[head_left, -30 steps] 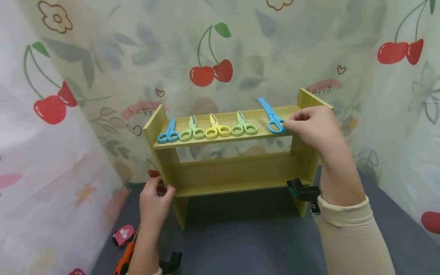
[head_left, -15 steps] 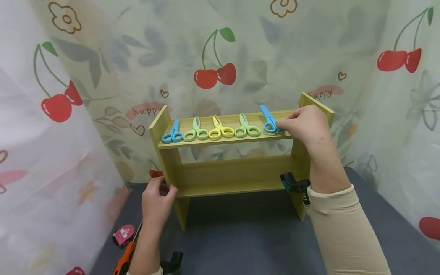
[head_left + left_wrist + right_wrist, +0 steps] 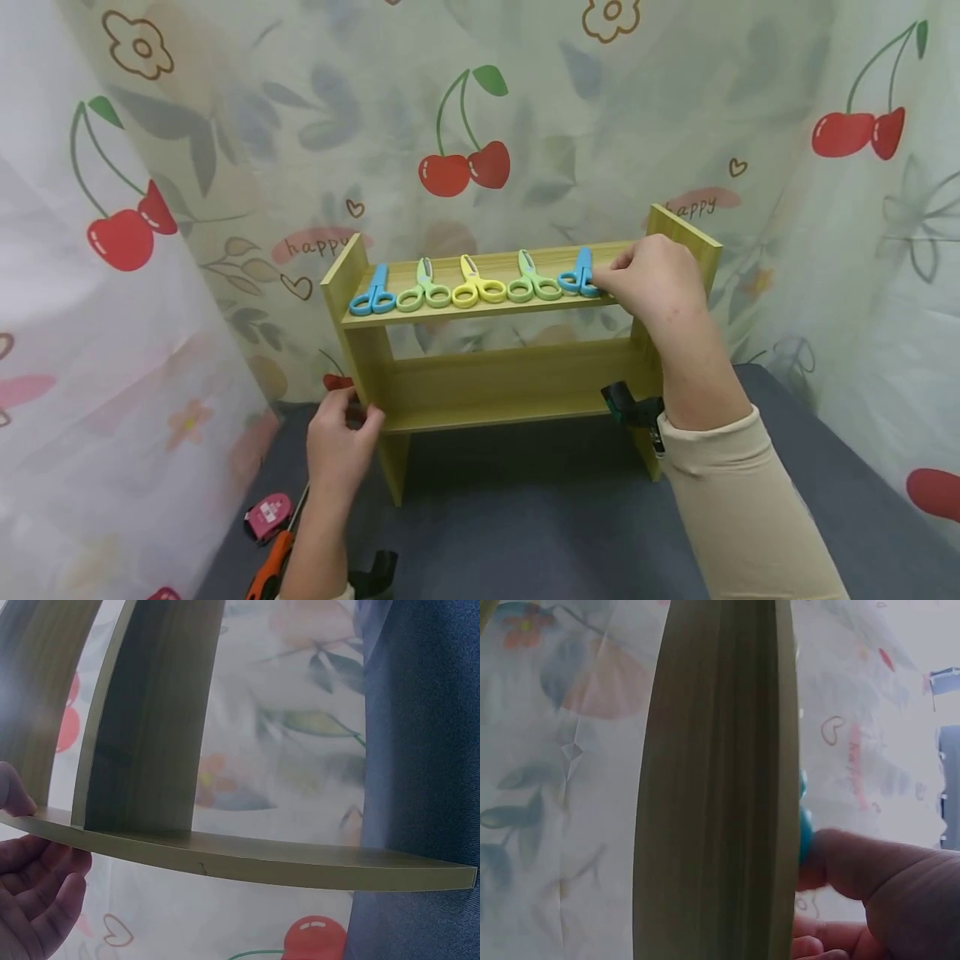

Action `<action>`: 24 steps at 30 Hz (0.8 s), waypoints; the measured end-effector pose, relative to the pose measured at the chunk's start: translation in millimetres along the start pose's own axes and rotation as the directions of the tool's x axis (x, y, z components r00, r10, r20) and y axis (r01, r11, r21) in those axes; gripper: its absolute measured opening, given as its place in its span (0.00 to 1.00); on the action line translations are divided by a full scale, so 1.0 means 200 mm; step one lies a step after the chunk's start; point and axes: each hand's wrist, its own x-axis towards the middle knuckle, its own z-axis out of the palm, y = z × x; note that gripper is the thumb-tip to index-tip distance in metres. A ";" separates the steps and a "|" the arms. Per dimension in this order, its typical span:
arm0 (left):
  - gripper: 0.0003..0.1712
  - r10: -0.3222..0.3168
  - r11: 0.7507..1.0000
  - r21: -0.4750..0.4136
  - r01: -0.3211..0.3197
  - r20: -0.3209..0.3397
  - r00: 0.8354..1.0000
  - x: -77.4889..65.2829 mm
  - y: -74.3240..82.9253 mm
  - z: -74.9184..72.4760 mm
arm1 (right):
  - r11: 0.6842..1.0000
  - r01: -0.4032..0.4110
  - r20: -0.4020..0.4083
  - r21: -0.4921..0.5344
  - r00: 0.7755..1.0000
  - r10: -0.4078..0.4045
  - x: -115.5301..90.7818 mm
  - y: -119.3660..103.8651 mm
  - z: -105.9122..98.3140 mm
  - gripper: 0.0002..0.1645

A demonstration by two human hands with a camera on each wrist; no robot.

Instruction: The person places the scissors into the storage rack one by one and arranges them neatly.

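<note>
A small two-tier wooden shelf (image 3: pixel 510 383) stands on the dark table. My left hand (image 3: pixel 341 446) grips its left side panel (image 3: pixel 262 871), thumb on one face and fingers on the other. On the top board, my right hand (image 3: pixel 660 287) pinches the right handle ring of blue scissors (image 3: pixel 578 279); the right wrist view shows the thumb against a blue ring (image 3: pixel 805 834) at the board's edge. To the left lie green scissors (image 3: pixel 531 279), yellow scissors (image 3: pixel 476 285), another green pair (image 3: pixel 423 289) and a second blue pair (image 3: pixel 373 293), all with handles toward me.
At lower left on the table (image 3: pixel 525 533) lie a pink tape measure (image 3: pixel 268 517) and an orange-handled screwdriver (image 3: pixel 272 568), partly behind my left forearm. A printed curtain (image 3: pixel 600 167) hangs behind the shelf and along both sides. The shelf's raised right end panel (image 3: pixel 684 229) stands beside my right hand.
My right hand has moved left with the blue scissors, bringing them close beside the green pair. Their blades, tilted left before, now point nearly straight back. My left hand has stayed on the shelf.
</note>
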 end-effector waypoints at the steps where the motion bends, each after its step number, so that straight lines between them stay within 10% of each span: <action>1: 0.13 0.001 1.000 0.000 -0.001 -0.002 1.000 0.00 0.00 0.00 | 1.000 0.004 0.010 0.004 1.000 -0.004 0.00 0.00 0.00 0.17; 12: 0.13 0.000 1.000 -0.010 0.000 -0.004 1.000 0.01 0.01 0.00 | 0.997 0.002 0.073 0.071 0.997 -0.007 0.00 0.01 -0.04 0.19; 18: 0.12 0.011 1.000 -0.018 -0.011 -0.008 1.000 0.00 0.00 0.00 | 0.982 0.053 -0.074 0.180 0.996 -0.040 -0.10 0.08 -0.01 0.24; 24: 0.12 0.029 0.999 -0.038 -0.029 -0.012 1.000 -0.01 0.00 -0.02 | 0.928 0.308 -0.395 0.209 0.895 -0.208 -0.26 0.22 0.11 0.14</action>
